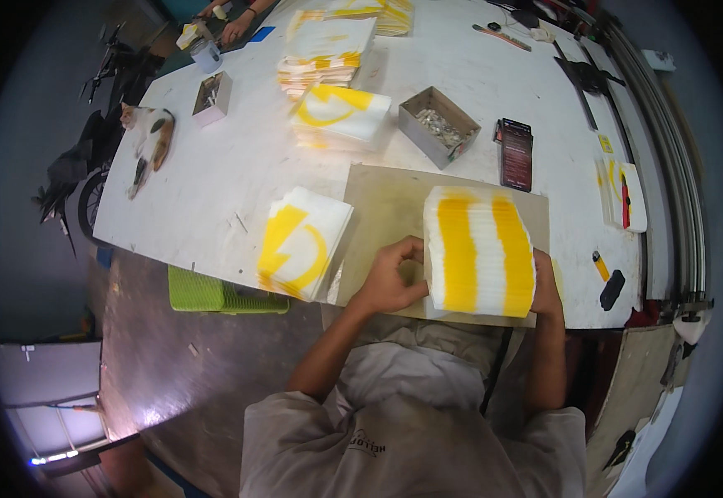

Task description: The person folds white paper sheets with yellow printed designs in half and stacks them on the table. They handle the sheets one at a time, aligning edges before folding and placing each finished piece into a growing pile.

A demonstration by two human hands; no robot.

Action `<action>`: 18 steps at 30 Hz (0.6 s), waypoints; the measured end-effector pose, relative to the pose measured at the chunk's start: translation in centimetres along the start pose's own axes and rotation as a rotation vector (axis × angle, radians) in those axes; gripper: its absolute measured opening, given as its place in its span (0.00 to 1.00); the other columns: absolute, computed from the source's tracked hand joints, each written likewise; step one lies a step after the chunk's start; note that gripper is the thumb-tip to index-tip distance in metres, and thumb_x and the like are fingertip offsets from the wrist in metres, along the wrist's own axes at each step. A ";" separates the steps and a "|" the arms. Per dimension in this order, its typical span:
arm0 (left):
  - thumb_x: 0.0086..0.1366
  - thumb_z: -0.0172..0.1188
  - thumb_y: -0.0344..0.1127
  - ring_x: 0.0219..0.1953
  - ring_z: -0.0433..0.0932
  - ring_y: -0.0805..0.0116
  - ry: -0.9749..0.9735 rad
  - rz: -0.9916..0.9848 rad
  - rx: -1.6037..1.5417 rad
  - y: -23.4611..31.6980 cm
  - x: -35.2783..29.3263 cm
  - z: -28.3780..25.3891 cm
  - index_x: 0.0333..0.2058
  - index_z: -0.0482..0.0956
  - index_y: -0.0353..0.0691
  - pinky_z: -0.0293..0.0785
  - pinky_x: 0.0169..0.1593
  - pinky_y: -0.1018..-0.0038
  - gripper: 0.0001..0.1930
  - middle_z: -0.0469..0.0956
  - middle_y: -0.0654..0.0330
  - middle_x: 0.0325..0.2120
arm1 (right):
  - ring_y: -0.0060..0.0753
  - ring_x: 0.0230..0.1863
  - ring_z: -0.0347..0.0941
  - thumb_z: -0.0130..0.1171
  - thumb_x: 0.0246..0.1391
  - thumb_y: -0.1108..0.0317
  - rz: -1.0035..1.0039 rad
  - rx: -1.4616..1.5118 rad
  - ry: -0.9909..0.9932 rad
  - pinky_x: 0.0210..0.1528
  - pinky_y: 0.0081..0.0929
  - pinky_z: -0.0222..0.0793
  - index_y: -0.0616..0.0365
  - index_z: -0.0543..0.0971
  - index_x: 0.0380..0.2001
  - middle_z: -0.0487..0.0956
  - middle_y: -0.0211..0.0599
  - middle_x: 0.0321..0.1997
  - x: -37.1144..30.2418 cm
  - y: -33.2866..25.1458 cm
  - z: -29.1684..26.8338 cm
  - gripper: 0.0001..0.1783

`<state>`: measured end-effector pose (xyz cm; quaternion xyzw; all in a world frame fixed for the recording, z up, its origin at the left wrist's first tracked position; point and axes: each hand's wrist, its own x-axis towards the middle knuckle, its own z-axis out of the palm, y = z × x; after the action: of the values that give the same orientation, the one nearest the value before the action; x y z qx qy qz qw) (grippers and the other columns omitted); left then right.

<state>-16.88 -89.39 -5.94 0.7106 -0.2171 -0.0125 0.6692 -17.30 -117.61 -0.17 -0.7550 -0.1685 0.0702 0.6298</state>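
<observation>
Head view: the thick stack of thin white-and-yellow sheets (pixel 486 253) is right of centre in the frame, over the flat brown board (pixel 378 195), between both hands. Apply even pressure from both sides; keep the layers aligned. The bare left hand (pixel 391 278) has thumb and forefinger bowed apart at the stack's left edge; their grip cannot be confirmed. The bare right hand (pixel 546 284) is at the right edge, fingers hidden, grip indeterminable. The stack's layered face is curved, with two yellow bands on white.

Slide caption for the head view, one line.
Yellow-and-white stack handled over a brown board on a white table, phone and open box beyond, cat lying at left.
</observation>
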 end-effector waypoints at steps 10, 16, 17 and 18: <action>0.60 0.65 0.22 0.46 0.79 0.69 0.284 -0.111 -0.463 9.4 -0.6 -8.3 0.51 0.74 0.29 0.74 0.53 0.71 0.19 0.79 0.54 0.46 | 0.27 0.47 0.77 0.66 0.51 0.77 0.012 0.395 -0.162 0.53 0.26 0.72 0.68 0.73 0.54 0.80 0.39 0.47 8.8 -4.8 7.4 0.26; 0.60 0.64 0.29 0.46 0.80 0.64 0.722 -0.048 -0.421 6.9 -4.6 -16.7 0.51 0.73 0.26 0.77 0.51 0.69 0.22 0.80 0.51 0.45 | 0.32 0.50 0.77 0.59 0.61 0.64 0.207 0.627 0.028 0.54 0.29 0.72 0.69 0.70 0.57 0.79 0.44 0.48 16.6 -1.6 13.0 0.25; 0.61 0.63 0.30 0.47 0.80 0.62 0.773 -0.029 -0.436 6.6 -5.7 -17.7 0.53 0.70 0.25 0.77 0.52 0.67 0.24 0.79 0.49 0.47 | 0.35 0.55 0.75 0.63 0.59 0.57 0.269 0.564 0.112 0.58 0.31 0.71 0.70 0.69 0.57 0.78 0.47 0.51 17.8 0.1 13.5 0.32; 0.62 0.62 0.32 0.47 0.80 0.60 0.820 -0.009 -0.456 6.4 -6.4 -18.3 0.55 0.68 0.24 0.77 0.53 0.66 0.26 0.77 0.47 0.48 | 0.34 0.52 0.75 0.63 0.58 0.54 0.347 0.553 0.179 0.57 0.31 0.70 0.69 0.69 0.57 0.78 0.45 0.50 19.1 1.7 13.7 0.33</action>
<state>-18.93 -70.04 0.35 0.4926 0.0768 0.2190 0.8388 -3.56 -98.63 -2.51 -0.5760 0.0439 0.1530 0.8018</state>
